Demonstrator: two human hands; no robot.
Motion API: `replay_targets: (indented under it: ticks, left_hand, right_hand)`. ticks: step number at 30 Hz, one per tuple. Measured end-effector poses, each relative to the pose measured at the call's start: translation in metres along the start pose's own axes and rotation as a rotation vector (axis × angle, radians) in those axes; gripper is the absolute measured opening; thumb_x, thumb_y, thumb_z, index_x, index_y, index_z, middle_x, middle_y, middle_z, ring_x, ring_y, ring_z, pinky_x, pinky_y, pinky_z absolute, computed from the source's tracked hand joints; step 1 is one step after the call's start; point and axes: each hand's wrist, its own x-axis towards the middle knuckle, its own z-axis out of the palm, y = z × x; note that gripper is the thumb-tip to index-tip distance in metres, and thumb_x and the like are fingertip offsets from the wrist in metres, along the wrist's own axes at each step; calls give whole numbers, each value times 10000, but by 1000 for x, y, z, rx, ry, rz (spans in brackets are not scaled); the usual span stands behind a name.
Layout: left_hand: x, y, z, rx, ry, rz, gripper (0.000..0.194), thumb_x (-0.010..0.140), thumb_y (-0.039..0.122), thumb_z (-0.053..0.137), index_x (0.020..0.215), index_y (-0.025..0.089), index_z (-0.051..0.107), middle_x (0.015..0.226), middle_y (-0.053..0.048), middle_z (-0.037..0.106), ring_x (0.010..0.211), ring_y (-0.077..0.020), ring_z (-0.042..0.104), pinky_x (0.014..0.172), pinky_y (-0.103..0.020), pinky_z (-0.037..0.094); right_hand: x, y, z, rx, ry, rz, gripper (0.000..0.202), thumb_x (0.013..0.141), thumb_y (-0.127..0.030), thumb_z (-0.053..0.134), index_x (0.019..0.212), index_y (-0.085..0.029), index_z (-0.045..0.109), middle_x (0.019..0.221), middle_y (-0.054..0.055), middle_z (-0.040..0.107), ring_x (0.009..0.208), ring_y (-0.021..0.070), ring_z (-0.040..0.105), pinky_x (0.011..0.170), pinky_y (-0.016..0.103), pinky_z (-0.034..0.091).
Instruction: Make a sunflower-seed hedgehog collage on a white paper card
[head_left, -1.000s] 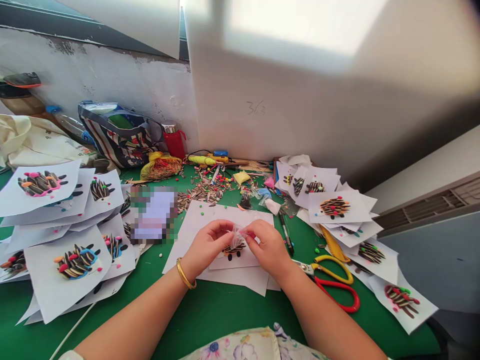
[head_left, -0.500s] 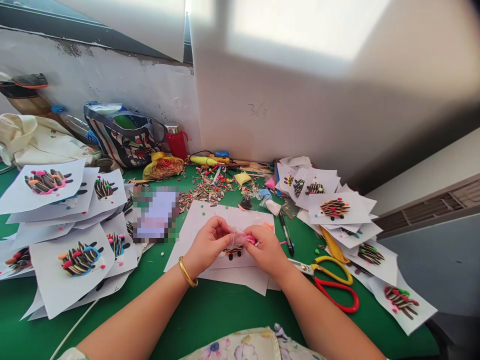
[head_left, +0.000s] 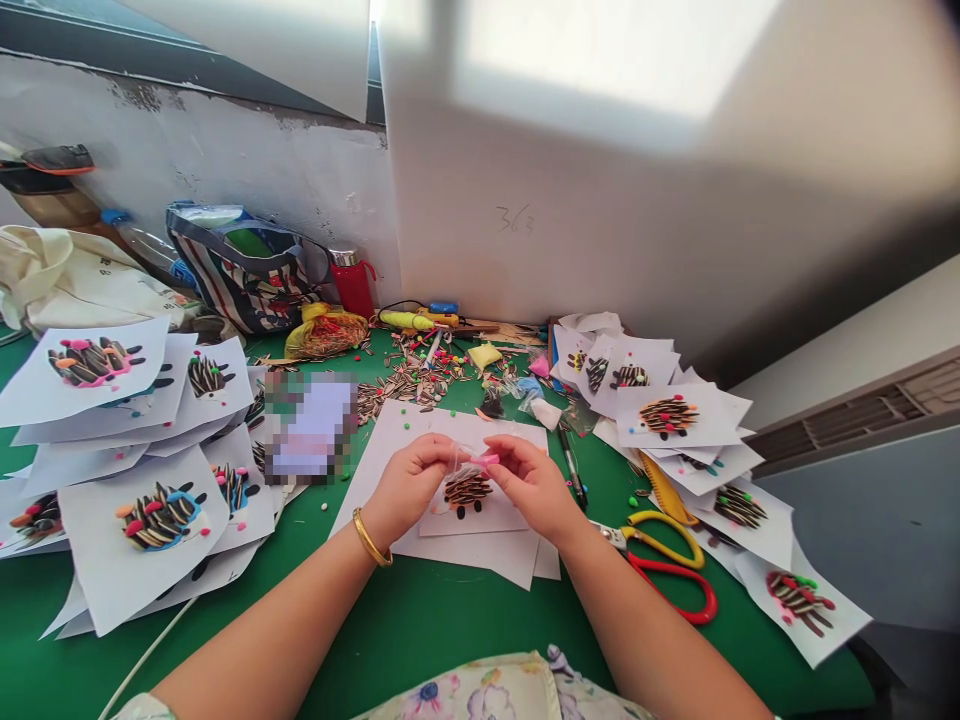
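Between my hands, over the white paper, is a clear plastic wrapper with a bit of pink clay at its right end. My left hand, with a gold bangle on the wrist, pinches the wrapper. The thumb and fingers of my right hand close on the pink clay. Just below them, a card carries a seed-covered figure with two black seeds as feet. Larger white sheets lie beneath the card.
Scissors and a black pen lie right of the sheets. Stacks of decorated cards stand at left and right. Loose seeds, clay packets, a blurred-out phone, a striped bag and a red bottle sit farther back.
My hands have drawn slightly apart and up, uncovering more of the seed figure on the card. The pink clay has shifted slightly left and up with my right fingers.
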Motion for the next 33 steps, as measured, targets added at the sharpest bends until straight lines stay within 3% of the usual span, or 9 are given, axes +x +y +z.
replay_targets:
  ticks: [6,13,16,20,26,30,33]
  left_hand:
    - [-2,2,3,44,-79,-42,352,811,160,502,1019,253,770,943,-49,636,888,-177,608,859,-320,510]
    - [-4,5,2,10,-215,-48,448,793,100,461,1095,266,748,1171,-25,700,1093,-207,623,999,-350,473]
    - [-3,7,0,-3,-185,-88,432,795,112,473,1098,252,747,1179,-29,706,1097,-219,631,1021,-374,466]
    - [-2,8,-2,-82,-122,-122,302,831,244,582,1081,224,751,1169,-59,711,1116,-248,625,1031,-402,464]
    - [-2,12,-1,-159,-99,-186,276,762,352,718,980,194,777,1042,-97,721,945,-246,661,851,-360,545]
    - [-3,14,1,-156,-135,-181,287,766,363,703,990,198,775,1026,-93,719,931,-239,660,819,-345,549]
    - [-3,14,2,-175,-143,-208,320,776,358,696,1042,192,762,1058,-95,728,960,-248,659,851,-362,545]
  right_hand:
    - [2,-8,-1,21,68,4,209,841,-417,633,879,-212,623,854,26,642,789,166,606,726,300,519]
    - [5,3,-2,157,139,48,215,849,-416,632,907,-210,609,794,-8,598,662,114,531,608,242,463]
    - [4,2,-2,136,128,15,288,831,-442,657,1025,-231,632,935,25,643,790,146,595,709,283,520]
    - [3,-3,-3,117,3,-19,444,769,-422,740,1170,-266,628,1070,46,664,945,190,637,836,349,552]
    - [3,-2,-3,13,28,-16,394,765,-408,737,1122,-256,666,968,41,683,845,187,652,761,348,574]
    - [4,-3,-2,19,53,61,250,797,-412,689,957,-221,698,822,22,679,665,160,646,638,321,571]
    - [4,-5,-3,23,67,59,228,809,-411,675,916,-211,705,823,26,690,652,157,646,643,322,568]
